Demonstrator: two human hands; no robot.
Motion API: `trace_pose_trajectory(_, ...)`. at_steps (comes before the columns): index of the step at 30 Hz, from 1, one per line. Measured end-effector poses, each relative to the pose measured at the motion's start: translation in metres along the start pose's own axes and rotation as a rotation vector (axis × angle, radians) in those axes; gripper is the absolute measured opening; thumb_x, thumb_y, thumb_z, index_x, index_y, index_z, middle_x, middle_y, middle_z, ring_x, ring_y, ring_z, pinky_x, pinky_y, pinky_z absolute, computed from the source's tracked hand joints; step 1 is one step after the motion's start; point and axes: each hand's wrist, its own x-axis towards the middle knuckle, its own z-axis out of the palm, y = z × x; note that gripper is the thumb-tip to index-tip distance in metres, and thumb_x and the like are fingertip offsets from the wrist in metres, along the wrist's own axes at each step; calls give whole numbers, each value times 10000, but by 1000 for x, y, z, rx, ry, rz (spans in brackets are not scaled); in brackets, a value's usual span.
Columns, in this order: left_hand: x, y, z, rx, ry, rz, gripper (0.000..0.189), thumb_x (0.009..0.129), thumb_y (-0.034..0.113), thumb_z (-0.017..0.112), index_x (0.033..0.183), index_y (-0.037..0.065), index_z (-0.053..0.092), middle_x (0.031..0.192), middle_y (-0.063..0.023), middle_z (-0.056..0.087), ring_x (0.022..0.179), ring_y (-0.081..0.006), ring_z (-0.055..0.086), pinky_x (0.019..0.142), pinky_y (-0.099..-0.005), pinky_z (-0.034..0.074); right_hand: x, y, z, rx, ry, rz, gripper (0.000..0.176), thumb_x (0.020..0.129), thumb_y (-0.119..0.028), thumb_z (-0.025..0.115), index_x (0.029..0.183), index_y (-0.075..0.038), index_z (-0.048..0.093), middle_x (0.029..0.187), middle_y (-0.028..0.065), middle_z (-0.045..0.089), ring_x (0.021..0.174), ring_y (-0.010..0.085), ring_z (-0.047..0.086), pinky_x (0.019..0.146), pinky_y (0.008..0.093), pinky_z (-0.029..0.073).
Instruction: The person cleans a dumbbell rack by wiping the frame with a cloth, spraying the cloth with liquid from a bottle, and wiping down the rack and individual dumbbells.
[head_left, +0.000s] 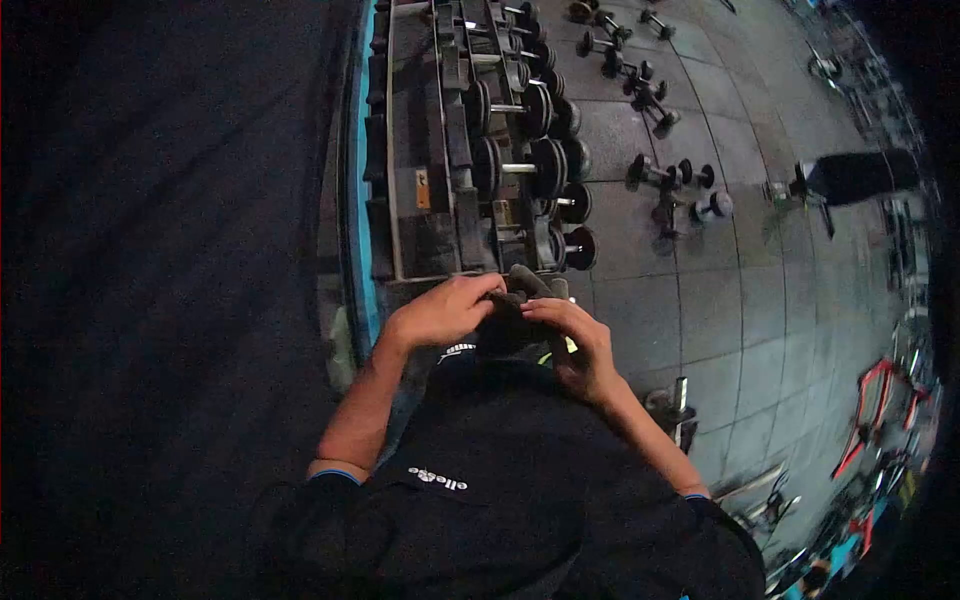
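Note:
In front of my black shirt (480, 520), both hands meet at a dark, soft fabric item (510, 325) with greyish, finger-like ends at its top; it may be a glove, but its full shape is hidden. My left hand (445, 312) has its fingers bent and pinched on the left edge of the fabric. On the other side, my right hand (582, 345) grips the right edge between thumb and fingers. A small yellow-green patch shows beside the right thumb. The dumbbell rack (415, 235) stands just beyond my hands.
Several dumbbells (518, 168) sit on the rack, and more dumbbells (655, 172) lie scattered on the tiled floor (710, 300). A red metal frame (870, 415) stands at the right. Near the right edge is a dark padded piece of equipment (860, 178).

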Motion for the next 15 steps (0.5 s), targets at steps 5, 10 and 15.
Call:
trace_pose_trajectory(5, 29, 63, 66, 138, 405, 252, 367, 922, -52, 501, 1250, 5, 656, 1311, -187, 635, 1263, -343, 585, 1075, -443, 464, -39, 36, -82, 83, -236, 186, 648, 755, 118, 580, 1376, -64, 540, 1450, 133, 536, 1180, 288, 648, 995, 407, 524)
trace_pose_trajectory(10, 22, 127, 106, 289, 574, 112, 479, 886, -101, 502, 1298, 74, 672, 1287, -185, 612, 1278, -349, 557, 1052, -444, 487, -38, 69, -112, 624, -387, 502, 864, 838, 15, 615, 1592, -173, 239, 1512, 164, 428, 1183, 251, 606, 963, 397, 529)
trace_pose_trajectory(15, 32, 123, 134, 142, 588, 193, 461, 868, -68, 486, 1288, 57, 628, 1226, -194, 623, 1132, -373, 612, 974, -472, 505, -36, 99, -99, 167, -443, 245, 606, 861, -10, 701, 1403, -77, 438, 1147, 202, 670, 1064, 294, 675, 900, 378, 537)
